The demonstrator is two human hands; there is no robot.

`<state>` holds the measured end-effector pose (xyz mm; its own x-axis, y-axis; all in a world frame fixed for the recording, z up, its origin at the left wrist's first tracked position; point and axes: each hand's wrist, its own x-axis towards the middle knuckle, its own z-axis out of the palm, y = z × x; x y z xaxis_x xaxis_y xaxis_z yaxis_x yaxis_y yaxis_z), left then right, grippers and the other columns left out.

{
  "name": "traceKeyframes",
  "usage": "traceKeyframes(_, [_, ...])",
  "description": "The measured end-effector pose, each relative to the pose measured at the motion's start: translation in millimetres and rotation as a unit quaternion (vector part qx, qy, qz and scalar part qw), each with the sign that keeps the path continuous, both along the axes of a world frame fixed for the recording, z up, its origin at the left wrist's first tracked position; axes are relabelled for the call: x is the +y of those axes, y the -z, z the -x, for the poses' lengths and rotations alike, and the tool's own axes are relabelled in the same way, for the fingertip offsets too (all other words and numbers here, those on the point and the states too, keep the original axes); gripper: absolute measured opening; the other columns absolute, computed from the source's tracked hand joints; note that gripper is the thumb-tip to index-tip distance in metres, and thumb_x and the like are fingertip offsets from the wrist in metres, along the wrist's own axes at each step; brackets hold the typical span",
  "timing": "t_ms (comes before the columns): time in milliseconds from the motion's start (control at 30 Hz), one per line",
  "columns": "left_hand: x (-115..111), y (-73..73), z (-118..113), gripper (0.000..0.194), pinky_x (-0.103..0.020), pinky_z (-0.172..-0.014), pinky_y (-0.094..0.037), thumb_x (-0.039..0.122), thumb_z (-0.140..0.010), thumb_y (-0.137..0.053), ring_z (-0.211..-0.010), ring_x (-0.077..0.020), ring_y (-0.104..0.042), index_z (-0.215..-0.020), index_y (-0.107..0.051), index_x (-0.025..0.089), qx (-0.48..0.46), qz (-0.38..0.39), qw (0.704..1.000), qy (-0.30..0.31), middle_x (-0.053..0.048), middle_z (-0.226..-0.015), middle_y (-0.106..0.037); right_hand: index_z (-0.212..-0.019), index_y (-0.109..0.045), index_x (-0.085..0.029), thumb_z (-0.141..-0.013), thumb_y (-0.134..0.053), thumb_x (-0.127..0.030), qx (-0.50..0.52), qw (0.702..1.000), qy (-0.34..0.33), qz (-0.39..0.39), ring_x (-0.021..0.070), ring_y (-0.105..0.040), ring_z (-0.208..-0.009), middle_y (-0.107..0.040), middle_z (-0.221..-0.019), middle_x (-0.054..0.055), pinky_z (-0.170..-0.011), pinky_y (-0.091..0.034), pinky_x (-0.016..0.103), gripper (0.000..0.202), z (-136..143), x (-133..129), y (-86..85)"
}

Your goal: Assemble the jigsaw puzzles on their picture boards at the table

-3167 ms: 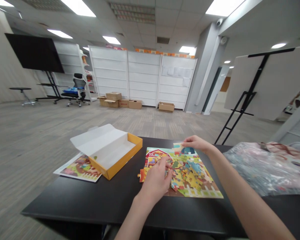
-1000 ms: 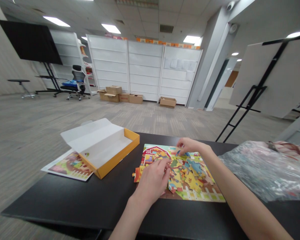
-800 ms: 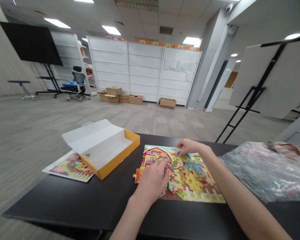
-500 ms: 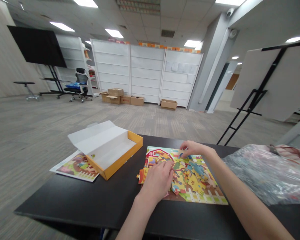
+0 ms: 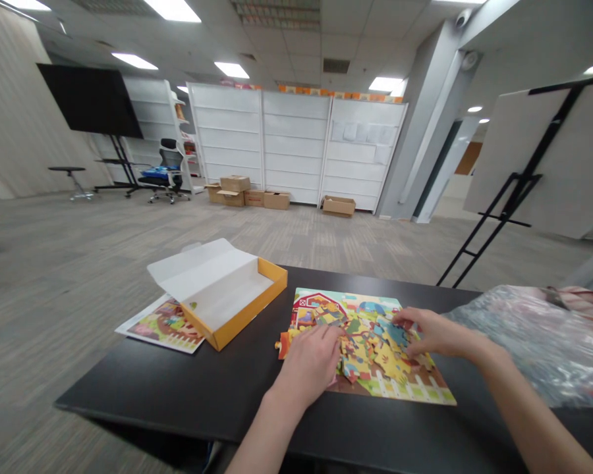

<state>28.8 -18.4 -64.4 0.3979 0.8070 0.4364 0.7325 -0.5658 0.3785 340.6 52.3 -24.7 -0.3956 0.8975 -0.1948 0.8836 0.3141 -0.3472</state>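
"How does the puzzle board [image 5: 367, 384] lie?"
"Flat on the table [image 5: 178, 388], long axis side to side, printed fence [image 5: 400, 387] nearest."
"Hands?"
"Left hand [image 5: 312, 361] palm-down over it, grip unclear. Right hand [image 5: 429, 332], thumb and fingers parted by the blue piece [image 5: 391, 331], has left the far edge."

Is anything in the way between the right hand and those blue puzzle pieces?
No, nothing visible blocks it. The right hand is at the edge of the blue puzzle pieces, though I can't tell if it touches them. The yellow puzzle pieces lie beside the blue ones, nearer the person, not in between.
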Motion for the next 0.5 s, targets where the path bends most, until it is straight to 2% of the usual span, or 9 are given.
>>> traceKeyframes(133, [-0.7, 5.5, 4.8, 0.020, -0.035, -0.082, -0.054, 0.015, -0.098, -0.045, -0.091, -0.0207, -0.066, -0.109, -0.060, 0.021, 0.013, -0.018, 1.000, 0.014, -0.004, -0.097, -0.070, -0.125, -0.064, -0.019, -0.060, -0.081, -0.036, 0.013, 1.000, 0.005, -0.021, 0.0288, -0.062, -0.099, -0.067, -0.110, 0.010, -0.088, -0.050, 0.035, 0.069, -3.3, 0.1, 5.8])
traceKeyframes(267, [-2.3, 9.4, 8.0, 0.020, -0.034, -0.080, -0.053, 0.014, -0.098, -0.045, -0.090, -0.0205, -0.066, -0.109, -0.059, 0.021, 0.004, -0.032, 0.999, 0.012, -0.004, -0.096, -0.069, -0.124, -0.062, -0.021, -0.062, -0.080, -0.037, 0.042, 0.999, 0.005, -0.008, 0.0270, -0.062, -0.100, -0.065, -0.117, 0.009, -0.087, -0.050, 0.034, 0.067, -7.9, -2.0, 9.7])
traceKeyframes(500, [-16.7, 9.4, 8.1, 0.030, -0.036, -0.088, -0.054, 0.013, -0.096, -0.044, -0.101, -0.0215, -0.066, -0.123, -0.054, 0.021, 0.010, -0.040, 0.999, 0.032, -0.007, -0.109, -0.068, -0.126, -0.061, -0.023, -0.061, -0.080, -0.036, 0.079, 0.996, -0.006, 0.032, 0.0254, -0.063, -0.097, -0.066, -0.118, 0.006, -0.084, -0.051, 0.031, 0.070, -7.1, -5.9, 7.8])
